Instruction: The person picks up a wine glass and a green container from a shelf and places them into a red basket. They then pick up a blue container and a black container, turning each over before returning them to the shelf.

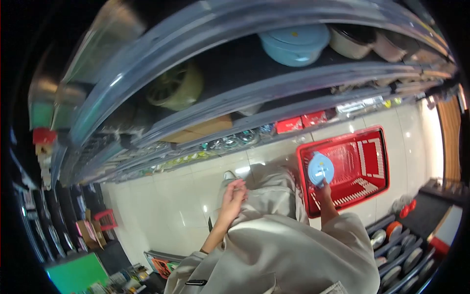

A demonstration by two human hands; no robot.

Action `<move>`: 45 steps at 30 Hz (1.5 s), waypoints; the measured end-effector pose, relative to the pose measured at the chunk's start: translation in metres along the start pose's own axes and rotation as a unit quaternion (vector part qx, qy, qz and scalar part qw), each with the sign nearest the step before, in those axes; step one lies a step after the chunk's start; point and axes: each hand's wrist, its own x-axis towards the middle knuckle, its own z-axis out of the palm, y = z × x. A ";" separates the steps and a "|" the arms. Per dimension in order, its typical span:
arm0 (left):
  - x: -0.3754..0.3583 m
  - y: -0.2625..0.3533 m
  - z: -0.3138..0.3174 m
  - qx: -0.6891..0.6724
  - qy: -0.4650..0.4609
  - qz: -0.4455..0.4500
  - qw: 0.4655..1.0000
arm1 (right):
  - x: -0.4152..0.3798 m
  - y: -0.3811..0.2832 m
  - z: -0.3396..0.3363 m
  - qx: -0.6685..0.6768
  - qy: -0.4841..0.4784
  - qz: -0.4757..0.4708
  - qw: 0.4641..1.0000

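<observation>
A round, light-blue lidded container (320, 168) with a small yellow mark is held over the near-left end of a red shopping basket (345, 206). My right hand (324, 192) grips it from the near side, its fingers mostly hidden behind the container. The basket stands on the floor to my right, and its slatted walls show inside. My left hand (234, 195) hangs in front of my trousers, fingers loosely bent, with nothing visible in it.
Curved-looking store shelves (215, 90) run across the front, carrying a larger blue pot (295, 43), a greenish pot (178, 88) and red boxes (290, 125). A rack of round lids or pans (399, 250) stands at right. A red stool (105, 219) is at far left.
</observation>
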 end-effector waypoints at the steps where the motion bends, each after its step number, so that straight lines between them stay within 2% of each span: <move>1: 0.002 0.002 -0.001 0.014 -0.004 0.006 1.000 | 0.002 0.001 -0.003 0.005 -0.003 0.003 1.000; 2: 0.005 0.004 -0.002 0.008 0.006 0.015 1.000 | 0.002 0.000 0.000 0.013 0.040 0.010 0.999; 4: 0.009 0.007 -0.004 0.029 -0.022 0.007 0.999 | 0.005 -0.001 -0.004 -0.006 0.042 0.025 0.999; 6: 0.013 0.004 -0.011 0.013 -0.029 0.025 0.999 | 0.011 0.001 -0.010 0.015 0.114 0.038 0.993; 8: 0.018 0.008 -0.015 0.012 -0.068 0.041 0.997 | -0.042 -0.016 0.055 -0.201 0.303 0.005 0.931; 9: 0.019 0.015 -0.015 0.021 -0.063 0.033 0.997 | -0.027 -0.014 0.038 -0.239 0.291 -0.039 0.926; 10: 0.021 0.019 -0.019 0.014 -0.064 0.041 0.997 | -0.040 -0.012 0.052 -0.262 0.239 -0.187 0.916; 13: 0.019 0.029 -0.032 -0.001 -0.076 0.047 0.996 | -0.069 -0.025 0.094 -0.322 0.261 -0.227 0.881; 15: 0.024 0.024 -0.046 -0.023 -0.077 0.064 0.995 | -0.082 -0.024 0.125 -0.448 0.326 -0.394 0.733; 16: 0.025 0.026 -0.053 -0.037 -0.078 0.077 0.993 | -0.089 -0.024 0.143 -0.450 0.323 -0.402 0.730; 18: 0.024 0.031 -0.068 -0.044 -0.069 0.092 0.992 | -0.109 -0.022 0.188 -0.401 0.241 -0.439 0.767; 19: 0.022 0.035 -0.077 -0.042 -0.060 0.102 0.992 | -0.144 -0.018 0.240 -0.387 0.201 -0.453 0.777; 22: 0.015 0.050 -0.107 -0.061 -0.045 0.115 0.991 | -0.166 0.007 0.314 -0.391 0.117 -0.456 0.791; 24: 0.014 0.053 -0.132 -0.060 -0.031 0.136 0.988 | -0.158 0.030 0.345 -0.331 -0.014 -0.421 0.844; 25: 0.012 0.052 -0.145 -0.054 -0.018 0.151 0.987 | -0.174 0.044 0.377 -0.355 -0.066 -0.450 0.817; 26: 0.010 0.053 -0.158 -0.058 -0.017 0.153 0.986 | -0.216 0.055 0.424 -0.380 -0.081 -0.409 0.826; 27: 0.007 0.057 -0.172 -0.062 0.000 0.157 0.986 | -0.207 0.070 0.437 -0.376 -0.134 -0.441 0.804; 29: -0.006 0.070 -0.196 -0.078 0.029 0.162 0.983 | -0.224 0.096 0.484 -0.352 -0.200 -0.431 0.807; 30: -0.005 0.069 -0.210 -0.080 0.028 0.163 0.983 | -0.233 0.105 0.504 -0.353 -0.200 -0.433 0.805; 32: -0.002 0.065 -0.238 -0.103 0.059 0.192 0.974 | -0.254 0.118 0.542 -0.410 -0.270 -0.448 0.747; 33: -0.003 0.065 -0.251 -0.112 0.060 0.207 0.970 | -0.272 0.122 0.564 -0.410 -0.267 -0.450 0.747; 35: -0.007 0.073 -0.270 -0.116 0.069 0.203 0.970 | -0.311 0.127 0.605 -0.477 -0.297 -0.530 0.635; 38: -0.006 0.080 -0.292 -0.103 0.077 0.192 0.973 | -0.335 0.134 0.640 -0.493 -0.288 -0.518 0.637; 39: -0.006 0.082 -0.297 -0.107 0.077 0.192 0.973 | -0.333 0.137 0.647 -0.499 -0.267 -0.550 0.614; 40: -0.006 0.084 -0.302 -0.110 0.078 0.191 0.972 | -0.334 0.138 0.653 -0.498 -0.264 -0.552 0.615; 42: -0.006 0.085 -0.311 -0.117 0.072 0.189 0.972 | -0.340 0.138 0.663 -0.567 -0.199 -0.549 0.581; 44: -0.005 0.086 -0.317 -0.124 0.067 0.187 0.972 | -0.338 0.138 0.668 -0.567 -0.192 -0.572 0.561; 45: -0.005 0.086 -0.320 -0.128 0.066 0.191 0.971 | -0.338 0.138 0.670 -0.574 -0.188 -0.595 0.530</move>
